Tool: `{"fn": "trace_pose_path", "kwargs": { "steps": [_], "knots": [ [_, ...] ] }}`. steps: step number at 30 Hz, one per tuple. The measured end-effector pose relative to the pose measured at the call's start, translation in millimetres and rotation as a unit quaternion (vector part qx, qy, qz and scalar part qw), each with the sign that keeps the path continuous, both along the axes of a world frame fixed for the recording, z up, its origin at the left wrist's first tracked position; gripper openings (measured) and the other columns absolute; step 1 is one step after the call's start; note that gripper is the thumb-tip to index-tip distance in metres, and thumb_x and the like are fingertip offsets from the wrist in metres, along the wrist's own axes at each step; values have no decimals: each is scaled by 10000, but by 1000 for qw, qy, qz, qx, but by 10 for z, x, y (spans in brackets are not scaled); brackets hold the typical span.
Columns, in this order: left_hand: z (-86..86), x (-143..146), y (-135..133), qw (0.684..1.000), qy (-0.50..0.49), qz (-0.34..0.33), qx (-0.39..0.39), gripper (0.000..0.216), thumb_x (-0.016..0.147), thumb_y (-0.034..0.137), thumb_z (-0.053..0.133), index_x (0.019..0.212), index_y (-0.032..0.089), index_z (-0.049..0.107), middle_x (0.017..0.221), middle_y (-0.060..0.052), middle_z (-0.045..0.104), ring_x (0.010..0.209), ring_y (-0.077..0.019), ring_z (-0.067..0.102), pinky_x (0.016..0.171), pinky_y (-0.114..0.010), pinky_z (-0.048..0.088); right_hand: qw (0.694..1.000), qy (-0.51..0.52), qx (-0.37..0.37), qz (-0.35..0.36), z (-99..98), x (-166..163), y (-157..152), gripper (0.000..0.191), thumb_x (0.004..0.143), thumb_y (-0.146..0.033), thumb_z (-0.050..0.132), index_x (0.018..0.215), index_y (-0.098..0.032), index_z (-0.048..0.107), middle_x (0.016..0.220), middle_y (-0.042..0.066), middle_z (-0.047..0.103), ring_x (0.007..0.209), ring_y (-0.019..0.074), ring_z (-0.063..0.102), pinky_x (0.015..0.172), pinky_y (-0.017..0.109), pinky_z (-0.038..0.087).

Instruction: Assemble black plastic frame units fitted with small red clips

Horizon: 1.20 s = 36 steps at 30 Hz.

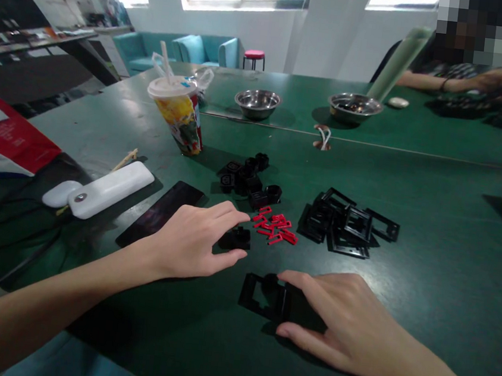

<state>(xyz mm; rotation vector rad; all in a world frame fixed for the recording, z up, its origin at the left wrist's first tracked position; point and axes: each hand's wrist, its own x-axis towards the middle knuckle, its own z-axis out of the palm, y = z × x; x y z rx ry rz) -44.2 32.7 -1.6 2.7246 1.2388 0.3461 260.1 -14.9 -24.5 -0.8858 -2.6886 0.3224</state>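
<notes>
1. Head view, looking down over a dark green desk (425, 278); two bare forearms reaching in from the near edge.
2. Left hand (195, 245): palm down, left of centre near the near edge, wrist straight. Fingers spread and wide open, index stretched forward, thumb out below it. Small black moulded plastic block (235, 238) lying between those two, just at the fingertips, apparently not pinched.
3. Right hand (344, 323): palm down, closest to the near edge, laid over the right end of a flat black rectangular plastic frame (262, 294). Fingers gently curled, index along the far side, thumb along the near side. Unclear whether clamped or only pressed flat.
4. Handling, as a judgement: frame probably light, thin, stiff and a little slick on the desk; best taken across the outer rails, not the slim inner bars. Block likely light and rigid; a fingertip pinch across its sides.
5. Toward the desk's middle: scattered small red plastic clips (274, 227), chunky black plastic housings (249, 179) behind them, a heap of flat black frames (346, 225) to the right.
6. Toward the left edge: dark flat phone (161, 213), white oblong device (109, 189), printed paper cup with lid and straw (178, 111).
7. Toward the far edge: two round steel bowls (257, 103); at the far right corner, another person's hands (499, 82) over dark parts.
</notes>
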Motion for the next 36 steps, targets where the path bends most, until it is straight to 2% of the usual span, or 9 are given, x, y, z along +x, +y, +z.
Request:
{"fn": "trace_pose_path", "kwargs": {
  "steps": [3,5,10,15,20,23,27,32,36],
  "knots": [
    [29,-9,-3,1000,-11,2,10,501,993,496,707,1377,195,592,1243,-80,719,1043,-269,747,808,-366,578,1000,-5,1,1,8,1,1,476,1127,-596,420,1278,-170,568,779,-1,721,594,195,695,579,316,347],
    [48,-21,3,999,-31,2,19,470,1007,527,683,1333,196,616,1210,-73,728,1030,-259,745,802,-352,564,1000,-4,-4,4,28,-3,2,483,1132,-595,405,1282,-164,566,782,0,721,599,192,696,577,317,355],
    [76,-58,37,996,-80,18,45,249,1052,427,602,1132,199,660,1047,-32,743,896,-204,730,713,-304,490,999,39,-16,-4,75,-9,16,412,1169,-476,349,1251,-146,581,661,-52,615,504,135,570,571,294,372],
    [58,-72,69,997,-69,27,17,154,1022,333,571,993,211,662,911,3,724,804,-194,709,676,-318,445,994,99,-11,-55,53,-25,32,241,1134,-337,488,1215,-151,618,580,-108,450,457,103,475,527,264,346],
    [28,-42,69,997,-48,59,-22,160,999,325,550,1043,229,670,947,3,745,845,-224,734,670,-331,426,982,160,7,-97,53,-143,70,136,1077,-243,582,1104,-150,678,576,-110,415,441,80,423,505,250,327],
    [20,-33,58,996,-43,64,-36,168,1001,335,539,1035,236,671,948,4,749,843,-231,734,668,-334,417,972,202,-56,-110,70,-259,130,109,1040,-207,619,1068,-152,709,574,-106,424,440,70,398,493,250,301],
    [16,-34,52,996,-45,62,-47,157,998,329,542,1014,236,667,945,3,753,849,-229,731,683,-335,416,960,229,-82,-141,90,-454,258,119,1033,-243,639,994,-168,722,580,-96,439,464,74,390,506,251,301],
    [19,-25,68,995,-49,66,-61,136,984,322,560,1017,240,664,955,9,759,868,-236,736,689,-333,409,929,278,-142,-198,68,-685,380,219,1058,-333,623,923,-185,710,665,-36,593,574,111,510,534,241,367],
    [14,-20,78,994,-58,68,-71,118,981,318,577,1009,243,665,946,18,758,853,-227,729,681,-330,400,908,303,-190,-218,30,-746,365,241,1034,-385,664,914,-189,736,698,-14,647,600,124,542,534,238,384]
  ]
}}
